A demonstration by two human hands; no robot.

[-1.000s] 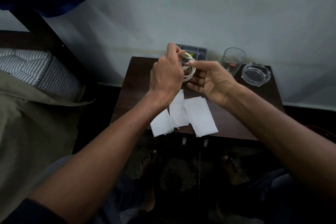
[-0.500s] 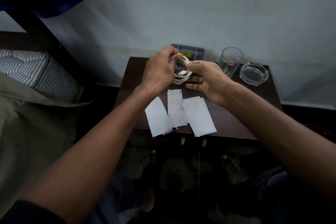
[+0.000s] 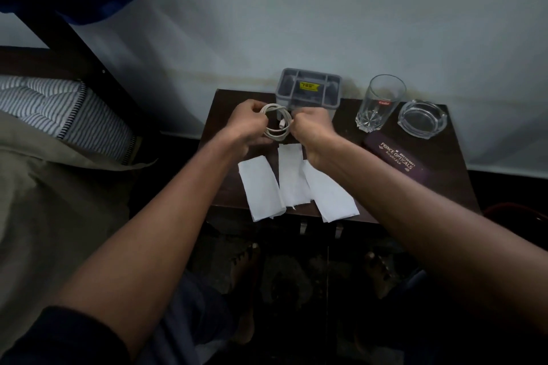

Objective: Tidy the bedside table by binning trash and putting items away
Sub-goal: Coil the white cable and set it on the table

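Observation:
A coiled white cable (image 3: 276,123) hangs between both hands above the dark bedside table (image 3: 444,175). My left hand (image 3: 247,124) grips the coil's left side. My right hand (image 3: 311,127) pinches its right side, fingers closed. Three white paper tissues (image 3: 262,187) lie side by side at the table's front edge, just below my wrists. A grey plastic organiser box (image 3: 308,90) stands at the back of the table behind the cable. A dark spectacle case (image 3: 396,158) lies to the right.
A drinking glass (image 3: 378,104) and a clear glass ashtray (image 3: 421,118) stand at the back right. A bed with a striped mattress (image 3: 59,109) lies left of the table. The wall rises right behind it. My bare feet are on the floor below.
Both hands have lowered the cable coil and drawn together on either side of it. The right hand has closed into a fist; the spectacle case has come into sight.

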